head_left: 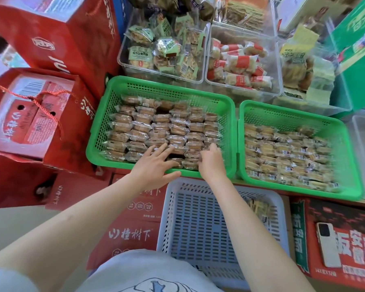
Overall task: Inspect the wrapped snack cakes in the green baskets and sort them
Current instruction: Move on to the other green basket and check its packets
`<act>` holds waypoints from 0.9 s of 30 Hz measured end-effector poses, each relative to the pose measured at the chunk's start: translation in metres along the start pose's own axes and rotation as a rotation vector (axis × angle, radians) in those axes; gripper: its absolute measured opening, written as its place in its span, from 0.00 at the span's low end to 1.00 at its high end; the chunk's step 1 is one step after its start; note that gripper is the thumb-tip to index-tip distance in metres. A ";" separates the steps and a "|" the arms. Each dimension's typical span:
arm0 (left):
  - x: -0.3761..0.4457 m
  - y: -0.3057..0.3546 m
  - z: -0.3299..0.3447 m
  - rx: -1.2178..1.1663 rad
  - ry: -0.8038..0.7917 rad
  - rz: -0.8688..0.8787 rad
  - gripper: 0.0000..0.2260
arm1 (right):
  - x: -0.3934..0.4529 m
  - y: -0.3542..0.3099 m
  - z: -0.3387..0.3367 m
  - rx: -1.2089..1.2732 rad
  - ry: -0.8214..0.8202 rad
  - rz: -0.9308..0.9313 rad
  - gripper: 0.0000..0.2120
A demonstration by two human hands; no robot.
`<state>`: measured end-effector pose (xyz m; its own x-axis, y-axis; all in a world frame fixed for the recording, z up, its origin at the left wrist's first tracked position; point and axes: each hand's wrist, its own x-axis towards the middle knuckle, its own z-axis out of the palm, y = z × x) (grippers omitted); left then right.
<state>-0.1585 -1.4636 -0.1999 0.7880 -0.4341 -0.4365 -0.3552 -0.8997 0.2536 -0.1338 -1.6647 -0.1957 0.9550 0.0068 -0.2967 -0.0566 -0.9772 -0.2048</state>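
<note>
Two green baskets stand side by side. The left green basket (135,85) holds rows of brown snack cakes (160,127) in clear wrappers. The right green basket (293,114) holds paler wrapped cakes (282,157). My left hand (154,163) reaches over the left basket's front rim with straight, spread fingers touching the front-row cakes. My right hand (211,161) is just to its right in the same basket, fingers curled down among the front cakes; whether it holds one is hidden.
A pale blue slotted basket (190,228) sits below my arms with a few wrapped cakes at its right side. Clear bins of other snacks (162,49) stand behind. Red gift boxes (40,114) crowd the left. A white phone (327,245) lies on a red carton at the right.
</note>
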 end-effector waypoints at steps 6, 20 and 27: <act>0.002 -0.001 -0.002 -0.027 -0.041 -0.013 0.31 | 0.004 0.000 -0.029 0.339 -0.154 0.058 0.06; -0.052 0.062 -0.053 -0.993 0.382 0.046 0.29 | -0.079 0.009 -0.081 1.239 -0.126 0.117 0.07; -0.085 0.060 -0.062 -1.676 0.130 0.041 0.10 | -0.122 -0.018 -0.096 1.424 -0.141 0.032 0.13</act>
<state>-0.2154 -1.4778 -0.0943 0.8562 -0.3713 -0.3593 0.4475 0.1854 0.8748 -0.2211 -1.6684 -0.0662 0.9160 0.0922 -0.3905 -0.3969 0.0645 -0.9156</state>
